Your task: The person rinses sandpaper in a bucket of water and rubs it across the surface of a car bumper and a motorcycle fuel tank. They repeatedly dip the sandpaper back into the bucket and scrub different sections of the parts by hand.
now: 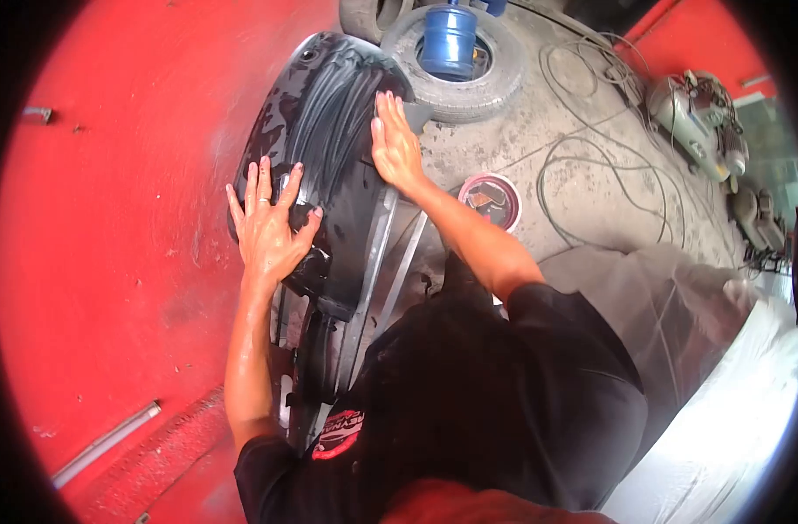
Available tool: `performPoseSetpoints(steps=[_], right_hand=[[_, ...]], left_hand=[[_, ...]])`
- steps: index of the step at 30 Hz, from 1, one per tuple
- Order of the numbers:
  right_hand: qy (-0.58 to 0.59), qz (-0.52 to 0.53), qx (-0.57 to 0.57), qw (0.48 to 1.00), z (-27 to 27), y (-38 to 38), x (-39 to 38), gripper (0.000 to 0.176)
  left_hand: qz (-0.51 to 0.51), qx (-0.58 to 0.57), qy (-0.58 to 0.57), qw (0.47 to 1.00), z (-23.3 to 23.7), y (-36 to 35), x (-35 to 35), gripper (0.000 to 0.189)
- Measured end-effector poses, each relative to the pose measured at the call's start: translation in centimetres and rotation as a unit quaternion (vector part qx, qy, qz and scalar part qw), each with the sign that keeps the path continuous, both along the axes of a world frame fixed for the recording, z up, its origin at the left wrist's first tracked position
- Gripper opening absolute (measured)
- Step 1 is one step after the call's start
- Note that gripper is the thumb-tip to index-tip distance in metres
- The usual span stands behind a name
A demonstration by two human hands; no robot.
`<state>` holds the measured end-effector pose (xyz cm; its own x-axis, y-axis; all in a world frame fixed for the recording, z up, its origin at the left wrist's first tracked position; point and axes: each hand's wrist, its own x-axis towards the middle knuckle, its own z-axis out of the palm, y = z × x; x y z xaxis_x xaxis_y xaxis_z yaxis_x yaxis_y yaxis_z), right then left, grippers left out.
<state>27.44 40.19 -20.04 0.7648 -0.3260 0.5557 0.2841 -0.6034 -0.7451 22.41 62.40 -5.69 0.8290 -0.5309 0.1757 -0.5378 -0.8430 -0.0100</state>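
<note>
A dark car body panel (342, 131), possibly a bumper, lies wet and streaked with grey smears in front of me, raised on a metal stand (373, 253). My left hand (272, 231) rests flat on its left side, fingers spread, with a ring on one finger. On the panel's right edge lies my right hand (395, 148), fingers stretched out and close together, palm down. Whether something thin is under that palm is hidden. Both hands look wet. To the right of the panel, below my right forearm, stands a round tub (514, 194) with a pinkish rim and dark contents.
A red wall (128, 218) runs along the left. Behind the panel, a blue water jug (450, 44) stands at a tyre (504, 83). Hoses (582, 144) lie looped across the floor toward an air compressor (691, 122). Plastic sheeting (722, 419) is at the lower right.
</note>
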Motion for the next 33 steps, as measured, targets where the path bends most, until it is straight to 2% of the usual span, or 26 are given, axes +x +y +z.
performPoseSetpoints(steps=[2,4,5,6,8,9,10,12,13,14,16,17,18,20,22,23,24,26,28,30,32,33], right_hand=[[0.024,-0.042,0.026,0.998,-0.1,3.2,-2.0,0.047],[0.016,0.049,0.013,0.999,0.6,6.5,-8.7,0.048],[0.035,0.099,-0.003,0.994,0.0,6.0,-9.4,0.048],[0.033,0.096,-0.001,0.995,-0.8,4.8,-7.5,0.048],[0.095,-0.057,0.094,0.989,-0.8,0.0,-0.4,0.048],[0.088,-0.053,0.097,0.99,-0.9,-2.2,2.2,0.048],[0.086,-0.053,0.098,0.99,-0.8,-1.0,1.5,0.048],[0.039,-0.021,0.017,0.999,0.0,3.1,-2.5,0.048],[-0.003,0.066,-0.039,0.997,1.0,5.1,-6.4,0.048],[0.033,0.132,0.002,0.991,0.9,5.9,-7.6,0.048],[-0.022,-0.001,-0.118,0.993,0.1,2.3,-1.5,0.049],[0.023,-0.042,0.02,0.999,0.6,0.0,2.9,0.049],[0.099,-0.027,0.088,0.991,1.4,-2.9,6.5,0.055],[0.113,-0.041,0.102,0.987,1.8,-3.1,8.3,0.053],[-0.002,-0.023,-0.029,0.999,0.6,1.6,3.2,0.05],[0.029,0.073,-0.157,0.984,0.7,3.7,-0.7,0.052],[0.005,0.133,-0.037,0.99,2.1,3.8,-3.0,0.048],[0.013,0.04,-0.067,0.997,2.2,0.4,2.0,0.047],[0.063,-0.005,0.068,0.996,2.1,-4.3,9.6,0.045],[0.053,-0.036,0.078,0.995,2.0,-3.2,9.9,0.043],[0.041,0.019,-0.203,0.978,3.4,-0.7,3.1,0.046],[-0.02,0.113,-0.115,0.987,4.1,0.2,-0.1,0.051]], left_hand=[[-0.009,-0.001,0.004,1.0,0.1,0.0,0.2,0.064],[-0.012,-0.01,0.007,1.0,-0.3,0.4,0.4,0.06],[-0.018,-0.022,0.007,1.0,-0.4,0.5,0.5,0.053],[-0.021,-0.02,0.005,1.0,-0.4,0.5,0.7,0.053],[-0.024,-0.015,0.013,1.0,-0.4,0.5,0.4,0.048],[-0.024,-0.021,0.006,0.999,-0.6,0.6,0.4,0.044],[-0.025,-0.019,0.004,0.999,-0.7,0.8,0.3,0.044],[-0.04,-0.029,0.0,0.999,-1.0,1.1,0.7,0.044],[-0.041,-0.044,0.005,0.998,-1.0,1.0,0.7,0.043],[-0.043,-0.047,0.004,0.998,-1.1,1.1,0.9,0.043],[-0.037,-0.047,0.017,0.998,-1.0,1.0,0.8,0.042],[-0.034,-0.046,0.018,0.998,-1.0,1.0,0.9,0.042],[-0.033,-0.041,0.02,0.998,-0.9,1.0,0.7,0.045],[-0.037,-0.028,0.017,0.999,-0.4,0.7,0.8,0.048],[-0.029,-0.041,0.024,0.998,-0.2,0.2,0.7,0.06],[-0.022,-0.013,0.03,0.999,-0.5,0.3,0.8,0.071],[-0.023,-0.008,0.032,0.999,-0.3,0.3,0.8,0.071],[-0.019,-0.008,0.041,0.999,-0.1,0.1,0.7,0.075],[-0.013,0.003,0.047,0.999,-0.1,-0.1,0.5,0.078],[-0.006,0.018,0.054,0.998,0.2,-0.3,0.9,0.08],[-0.003,0.023,0.06,0.998,0.2,-0.6,1.1,0.082],[-0.002,0.023,0.063,0.998,0.0,-0.5,1.3,0.082]])
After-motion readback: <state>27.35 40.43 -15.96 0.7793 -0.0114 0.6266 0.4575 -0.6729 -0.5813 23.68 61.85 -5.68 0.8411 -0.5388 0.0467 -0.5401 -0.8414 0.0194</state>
